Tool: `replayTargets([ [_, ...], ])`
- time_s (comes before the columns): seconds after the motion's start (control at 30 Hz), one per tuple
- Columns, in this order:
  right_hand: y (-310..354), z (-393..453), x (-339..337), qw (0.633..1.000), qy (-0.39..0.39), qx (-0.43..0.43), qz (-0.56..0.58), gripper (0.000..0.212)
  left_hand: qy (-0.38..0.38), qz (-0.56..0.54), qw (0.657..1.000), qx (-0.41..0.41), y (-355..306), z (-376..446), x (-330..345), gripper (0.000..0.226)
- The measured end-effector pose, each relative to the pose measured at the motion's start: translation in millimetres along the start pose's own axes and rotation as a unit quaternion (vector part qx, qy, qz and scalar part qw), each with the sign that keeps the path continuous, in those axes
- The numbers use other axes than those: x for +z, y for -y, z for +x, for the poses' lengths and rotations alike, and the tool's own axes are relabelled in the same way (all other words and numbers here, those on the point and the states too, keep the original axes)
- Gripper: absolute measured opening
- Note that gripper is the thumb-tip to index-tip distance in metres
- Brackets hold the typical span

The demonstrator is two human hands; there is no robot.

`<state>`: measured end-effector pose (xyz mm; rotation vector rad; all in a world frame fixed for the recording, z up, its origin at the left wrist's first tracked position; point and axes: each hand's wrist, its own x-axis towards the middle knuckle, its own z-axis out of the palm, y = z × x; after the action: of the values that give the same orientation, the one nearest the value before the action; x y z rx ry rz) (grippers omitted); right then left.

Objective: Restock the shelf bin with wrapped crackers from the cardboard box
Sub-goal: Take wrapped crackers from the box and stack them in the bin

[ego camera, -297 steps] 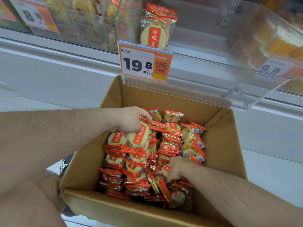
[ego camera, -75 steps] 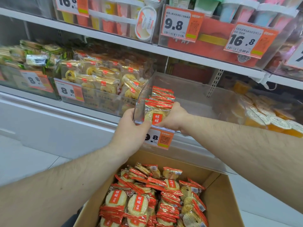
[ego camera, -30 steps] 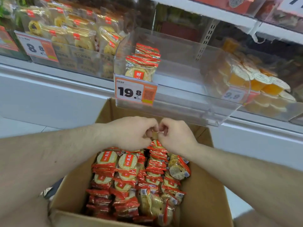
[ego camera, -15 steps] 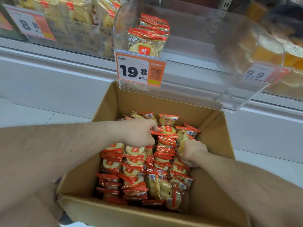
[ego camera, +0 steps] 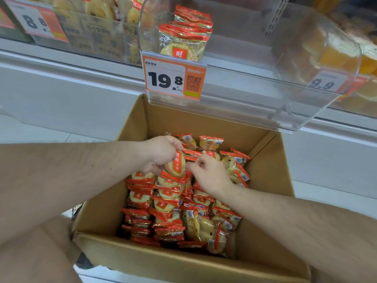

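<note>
An open cardboard box [ego camera: 269,166] stands on the floor below the shelf, packed with red-and-clear wrapped crackers [ego camera: 169,205]. My left hand [ego camera: 161,154] grips one cracker pack [ego camera: 176,164] and holds it tilted just above the rows. My right hand [ego camera: 208,172] is beside it, fingers curled, pinching at the packs near the middle of the box; what it holds is hidden. The clear plastic shelf bin [ego camera: 255,86] juts out above the box, with a short row of cracker packs [ego camera: 183,39] at its left front, behind the 19.8 price tag [ego camera: 173,78].
A bin of yellow-wrapped snacks [ego camera: 98,27] with an 8.8 tag sits to the left on the shelf. Orange jelly cups [ego camera: 346,56] fill the bin to the right, tagged 9.9. White shelf base and pale floor tiles surround the box.
My left hand has lifted one cracker pack out of the rows. My right hand has moved left from the right-hand rows to the middle, close to the left hand.
</note>
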<state>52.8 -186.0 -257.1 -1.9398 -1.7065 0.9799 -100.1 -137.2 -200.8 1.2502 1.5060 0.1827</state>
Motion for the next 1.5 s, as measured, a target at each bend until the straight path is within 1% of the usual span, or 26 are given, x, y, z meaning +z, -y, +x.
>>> replayTargets([
  [0.03, -13, 5, 7, 0.995, 0.056, 0.071, -0.039, 0.032, 0.005, 0.008, 1.000, -0.007, 0, -2, -3, 0.039],
  [0.1, -36, 6, 22, 0.959, 0.195, 0.175, -0.107, 0.031, 0.026, 0.032, 0.999, -0.012, 6, -2, -9, 0.043],
  [0.13, -45, 3, 30, 0.940, 0.244, 0.201, -0.128, 0.032, 0.033, 0.042, 0.999, -0.006, 8, -2, -11, 0.045],
  [0.17, -54, -2, 39, 0.925, 0.277, 0.219, -0.141, 0.033, 0.038, 0.050, 0.998, 0.001, 10, 0, -13, 0.047],
  [0.23, -70, -6, 56, 0.910, 0.295, 0.225, -0.186, 0.029, 0.046, 0.048, 0.998, 0.018, 13, 3, -17, 0.051],
  [0.3, -77, -3, 63, 0.901, 0.288, 0.202, -0.255, 0.018, 0.048, 0.039, 0.998, 0.032, 13, 3, -22, 0.053],
  [0.37, -73, 5, 51, 0.899, 0.279, 0.198, -0.272, 0.007, 0.041, 0.031, 0.998, 0.040, 12, 4, -28, 0.053],
  [0.43, -57, 9, 22, 0.923, 0.244, 0.187, -0.232, 0.016, 0.037, 0.027, 0.998, 0.048, 10, 4, -33, 0.053],
  [0.47, -48, 9, 4, 0.937, 0.217, 0.160, -0.220, 0.019, 0.036, 0.024, 0.998, 0.052, 9, 4, -36, 0.053],
  [0.53, -34, 2, -30, 0.962, 0.142, 0.055, -0.228, 0.017, 0.037, 0.018, 0.997, 0.059, 7, 2, -40, 0.053],
  [0.6, -27, -12, -57, 0.968, 0.052, -0.095, -0.227, 0.022, 0.034, 0.026, 0.997, 0.070, 4, -2, -44, 0.050],
  [0.63, -25, -20, -69, 0.962, 0.008, -0.176, -0.210, 0.021, 0.032, 0.030, 0.996, 0.076, 1, -6, -46, 0.048],
  [0.7, -16, -34, -90, 0.926, -0.056, -0.322, -0.188, 0.017, 0.025, 0.045, 0.994, 0.094, -4, -11, -49, 0.043],
  [0.77, -9, -44, -102, 0.894, -0.090, -0.403, -0.174, 0.018, 0.024, 0.057, 0.993, 0.105, -8, -17, -52, 0.037],
  [0.83, -4, -47, -105, 0.874, -0.124, -0.445, -0.153, 0.022, 0.036, 0.053, 0.992, 0.112, -12, -23, -54, 0.030],
  [0.93, 2, -47, -101, 0.852, -0.168, -0.479, -0.128, 0.023, 0.064, -0.004, 0.991, 0.118, -19, -33, -53, 0.022],
  [1.07, 12, -47, -98, 0.843, -0.198, -0.490, -0.102, 0.022, 0.103, -0.138, 0.977, 0.126, -32, -47, -46, 0.030],
  [1.13, 16, -45, -98, 0.834, -0.204, -0.500, -0.115, 0.022, 0.127, -0.170, 0.966, 0.149, -38, -56, -44, 0.032],
  [1.27, 28, -40, -100, 0.832, -0.210, -0.498, -0.123, 0.018, 0.145, -0.160, 0.956, 0.197, -44, -64, -44, 0.051],
  [1.33, 33, -39, -102, 0.833, -0.200, -0.497, -0.136, 0.020, 0.119, -0.156, 0.958, 0.208, -44, -64, -45, 0.062],
  [1.4, 36, -40, -106, 0.837, -0.184, -0.495, -0.147, 0.025, 0.086, -0.137, 0.958, 0.237, -45, -64, -46, 0.071],
  [1.43, 38, -41, -109, 0.843, -0.180, -0.488, -0.140, 0.029, 0.071, -0.117, 0.955, 0.264, -47, -66, -48, 0.076],
  [1.5, 45, -43, -117, 0.867, -0.189, -0.450, -0.095, 0.034, 0.049, -0.036, 0.946, 0.318, -48, -70, -54, 0.086],
])
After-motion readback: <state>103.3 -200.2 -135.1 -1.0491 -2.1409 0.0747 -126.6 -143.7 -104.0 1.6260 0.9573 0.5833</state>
